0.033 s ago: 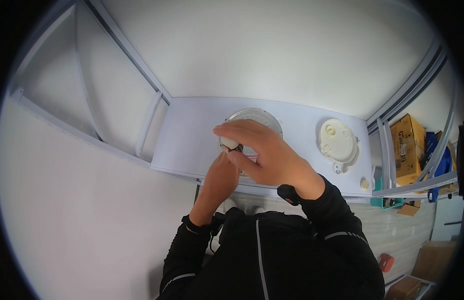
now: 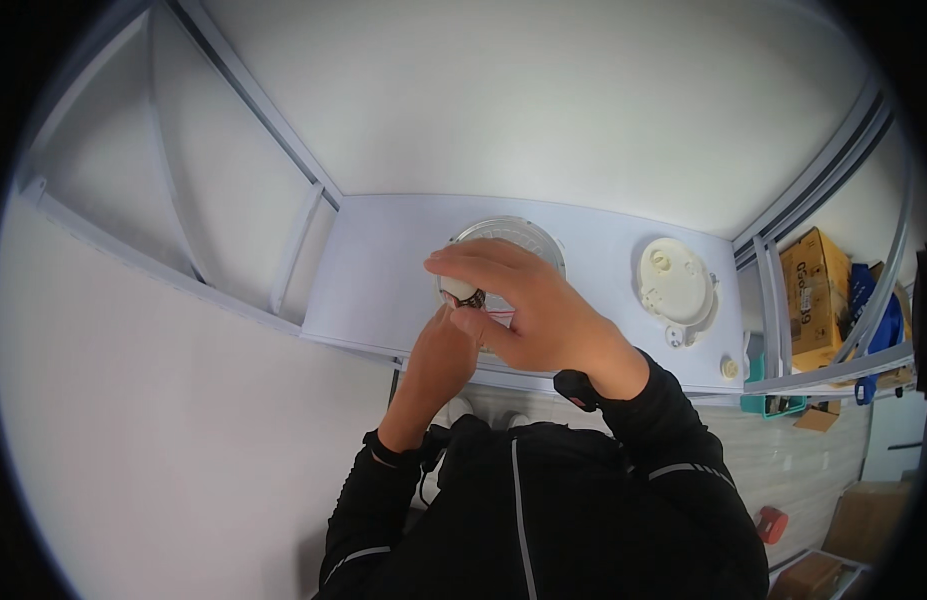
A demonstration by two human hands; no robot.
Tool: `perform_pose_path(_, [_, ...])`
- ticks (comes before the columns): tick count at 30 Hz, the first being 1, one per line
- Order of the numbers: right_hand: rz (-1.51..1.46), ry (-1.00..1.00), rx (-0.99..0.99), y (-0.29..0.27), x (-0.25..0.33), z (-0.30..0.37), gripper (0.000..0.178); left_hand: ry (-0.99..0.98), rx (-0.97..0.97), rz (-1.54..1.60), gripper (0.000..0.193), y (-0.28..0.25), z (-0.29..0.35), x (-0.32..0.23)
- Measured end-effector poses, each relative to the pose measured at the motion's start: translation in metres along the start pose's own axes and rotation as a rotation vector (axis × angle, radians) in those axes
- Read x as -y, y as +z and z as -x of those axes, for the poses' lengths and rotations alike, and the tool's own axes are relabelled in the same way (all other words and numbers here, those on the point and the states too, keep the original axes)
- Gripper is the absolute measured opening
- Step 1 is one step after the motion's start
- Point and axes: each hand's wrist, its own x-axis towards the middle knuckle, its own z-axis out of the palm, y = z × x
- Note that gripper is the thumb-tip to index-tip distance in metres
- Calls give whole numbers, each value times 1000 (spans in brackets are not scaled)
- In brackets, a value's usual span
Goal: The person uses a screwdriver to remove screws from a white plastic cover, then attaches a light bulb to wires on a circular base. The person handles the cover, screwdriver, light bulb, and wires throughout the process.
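Note:
Over the white table, my right hand (image 2: 531, 300) arches with thumb and fingers curled round a small whitish round part (image 2: 460, 285). A dark band shows on the part's near side. Thin red wires (image 2: 501, 313) lead off beside the thumb. Just below, my left hand (image 2: 445, 350) is closed at the same part, its fingertips mostly hidden by the right hand. Behind and under both hands lies a round silver metal plate (image 2: 513, 232), partly covered by them. I cannot make out the part's exact kind.
To the right on the table (image 2: 368, 270) lies a cream round plastic housing (image 2: 683, 285), with a small white piece (image 2: 673, 337) by it. A small cream ring (image 2: 728, 369) sits near the right edge. Metal frame bars flank the table; a yellow carton (image 2: 815, 290) stands beyond.
The whitish part has turned slightly between my hands, so more of its dark band shows. My right thumb has shifted a little; the arms stay in place.

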Motion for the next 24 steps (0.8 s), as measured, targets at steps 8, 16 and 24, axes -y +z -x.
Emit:
perform_pose_path(8, [-30,92,46,-8,-5,-3,47,-76,208,24,23,-16,-9,3])
perform_pose_path(16, [-6,66,32,-12,-7,1,48,-20,214,-3,24,-19,-16,-4])
perform_pose_path(24, [-2,52,55,-10,-6,1,46,-42,237,-166,22,-18,-9,4])
